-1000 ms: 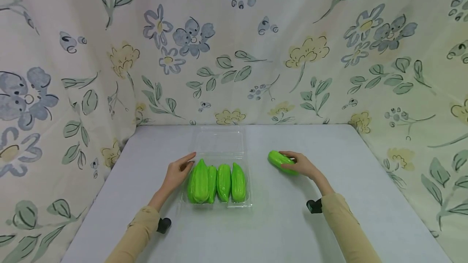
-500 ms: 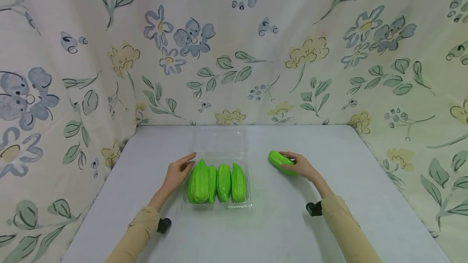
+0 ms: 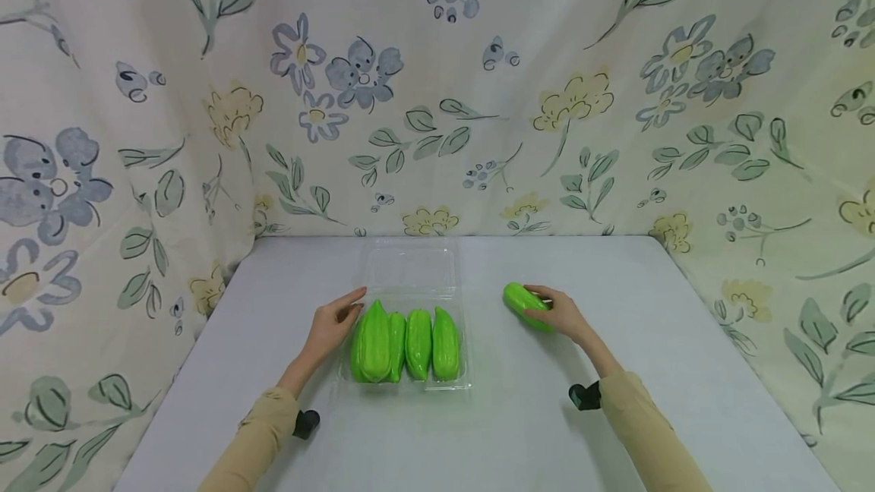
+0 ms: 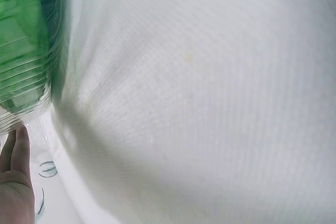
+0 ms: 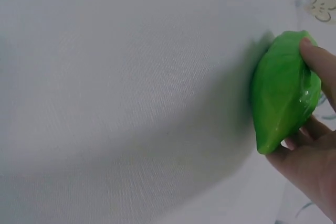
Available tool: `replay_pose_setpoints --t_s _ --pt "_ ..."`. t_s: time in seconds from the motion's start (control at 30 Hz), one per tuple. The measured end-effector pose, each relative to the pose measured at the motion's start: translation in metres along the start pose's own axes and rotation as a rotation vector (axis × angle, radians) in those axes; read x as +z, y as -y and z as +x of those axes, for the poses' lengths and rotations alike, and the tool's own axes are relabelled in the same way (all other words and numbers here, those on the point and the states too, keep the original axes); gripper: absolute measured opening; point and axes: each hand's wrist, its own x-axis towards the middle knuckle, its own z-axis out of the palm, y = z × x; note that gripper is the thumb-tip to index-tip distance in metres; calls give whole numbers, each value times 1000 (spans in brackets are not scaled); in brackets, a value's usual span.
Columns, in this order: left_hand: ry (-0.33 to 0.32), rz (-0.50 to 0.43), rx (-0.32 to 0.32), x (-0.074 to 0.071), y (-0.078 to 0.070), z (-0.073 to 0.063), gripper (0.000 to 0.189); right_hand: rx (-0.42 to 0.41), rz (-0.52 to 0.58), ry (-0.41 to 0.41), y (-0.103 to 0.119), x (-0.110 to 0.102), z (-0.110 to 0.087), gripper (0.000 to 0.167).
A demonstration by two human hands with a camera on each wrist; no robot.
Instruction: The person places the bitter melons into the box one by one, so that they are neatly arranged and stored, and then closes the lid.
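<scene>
On the table's right half, a glossy green ridged gourd (image 3: 522,301) lies slantwise, tapering to a point in the right wrist view. My right hand (image 3: 562,313) grips it, thumb on one side and fingers curled on the other. Left of centre stands a clear plastic clamshell box (image 3: 467,348) with its lid (image 3: 410,264) folded back. Several similar green gourds (image 3: 418,344) lie side by side in it. At the box's left rim is my left hand (image 3: 331,329); in the left wrist view its extended fingers (image 4: 20,150) touch the clear wall. Part of its thumb side is hidden.
White cloth covers the table (image 3: 519,431). A floral curtain (image 3: 437,97) hangs behind it and along both sides. Each wrist wears a small black camera, such as the right one (image 3: 584,397).
The right forearm has shifted very slightly to the left, its hand still gripping the gourd. The left hand, the box and the gourds in it look unmoved.
</scene>
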Motion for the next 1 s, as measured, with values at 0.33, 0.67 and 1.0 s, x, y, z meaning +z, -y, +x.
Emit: replay_pose_setpoints --t_s 0.33,0.67,1.0 --pt "-3 -14 -7 1 3 0 35 36 42 -48 5 -2 -3 58" --pt "2 -3 -13 1 2 -1 36 101 56 -110 9 0 -6 59" --pt "-4 -6 -2 0 -7 -1 35 162 72 -182 24 3 -14 58"
